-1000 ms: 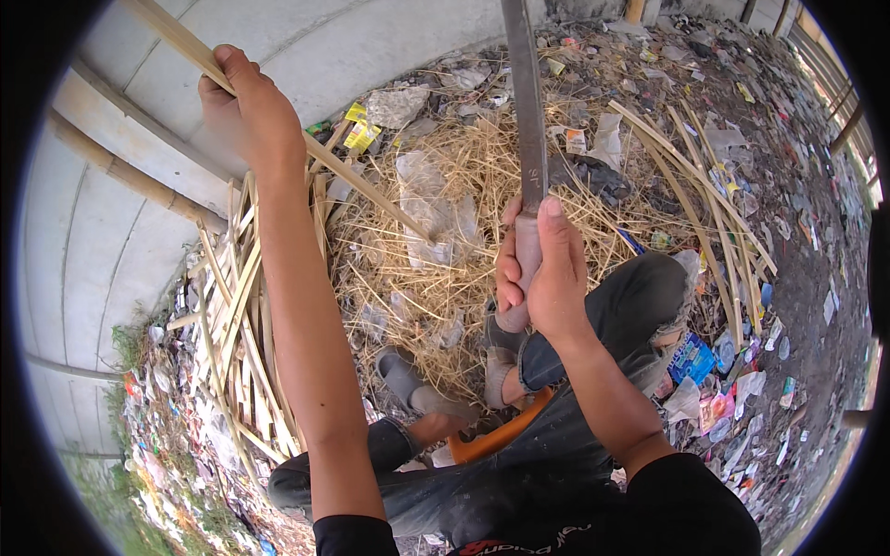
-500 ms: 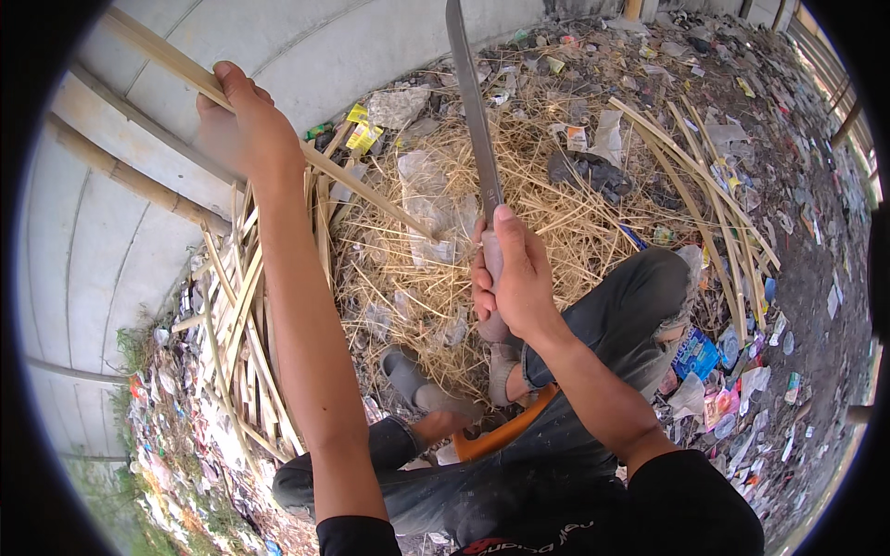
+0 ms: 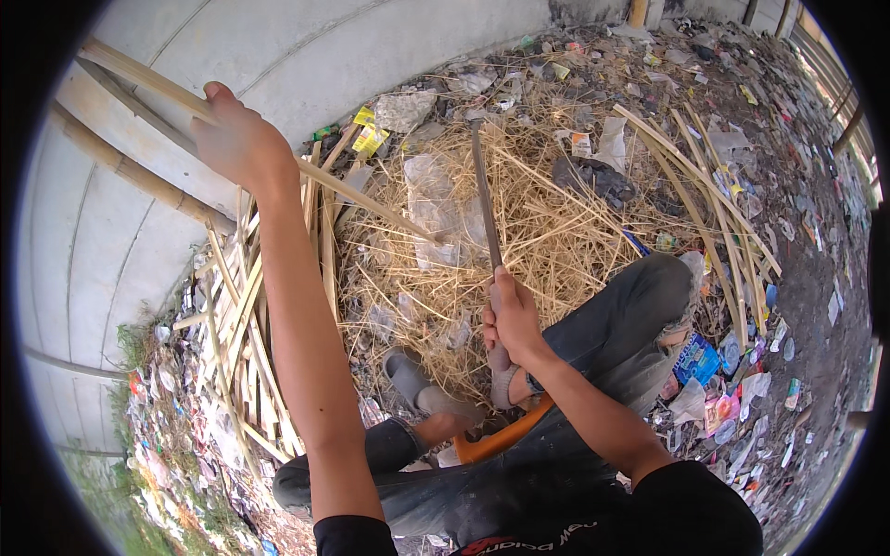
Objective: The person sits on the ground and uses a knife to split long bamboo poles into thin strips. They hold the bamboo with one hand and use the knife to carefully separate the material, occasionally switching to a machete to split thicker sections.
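With my left arm stretched out, my left hand (image 3: 243, 141) is closed round a long pale bamboo strip (image 3: 357, 193), partly smeared by motion. The strip slants from the upper left down to the straw-like shavings (image 3: 565, 232) on the ground. My right hand (image 3: 513, 320) grips the handle of a machete (image 3: 486, 199) in front of my knees. Its dark blade points away from me over the shavings, a little to the right of the strip's lower end, and does not touch it.
Split bamboo strips (image 3: 243, 334) lie piled at the left, more strips (image 3: 709, 199) at the right. A grey wall (image 3: 306, 56) with a bamboo pole (image 3: 139, 176) bounds the far left. Litter covers the ground. I sit on an orange stool (image 3: 501, 437).
The machete has come down, its blade now lower and turned more edge-on. My left hand has shifted slightly left and away from me with the bamboo strip.
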Tool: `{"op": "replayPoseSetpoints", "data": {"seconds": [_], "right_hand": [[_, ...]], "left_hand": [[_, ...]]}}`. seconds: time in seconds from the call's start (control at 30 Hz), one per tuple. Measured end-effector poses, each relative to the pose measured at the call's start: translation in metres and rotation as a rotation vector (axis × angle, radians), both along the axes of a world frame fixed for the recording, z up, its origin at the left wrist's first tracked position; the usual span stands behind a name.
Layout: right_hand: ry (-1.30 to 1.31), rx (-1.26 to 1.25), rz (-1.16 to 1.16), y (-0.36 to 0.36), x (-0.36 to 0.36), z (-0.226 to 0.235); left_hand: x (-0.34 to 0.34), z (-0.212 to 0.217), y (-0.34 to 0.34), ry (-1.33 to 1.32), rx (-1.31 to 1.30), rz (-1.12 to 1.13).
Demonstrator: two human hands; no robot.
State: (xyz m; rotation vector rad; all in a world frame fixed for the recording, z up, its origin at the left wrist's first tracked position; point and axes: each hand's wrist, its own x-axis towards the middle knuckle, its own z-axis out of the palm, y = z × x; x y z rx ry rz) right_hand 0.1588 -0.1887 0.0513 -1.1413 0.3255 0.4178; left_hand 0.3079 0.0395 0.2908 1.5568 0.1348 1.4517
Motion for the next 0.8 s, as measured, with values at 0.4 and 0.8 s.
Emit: {"op": "replayPoseSetpoints", "data": {"seconds": [0.4, 0.8], "right_hand": [[-0.055, -0.027, 0.179, 0.035, -0.046, -0.056], [-0.912, 0.255, -0.204, 0.026, 0.007, 0.074]], "left_hand": [[0.019, 0.006, -0.02, -0.103, -0.133, 0.231], [0.032, 0.001, -0.029, -0.293, -0.103, 0.079]]}}
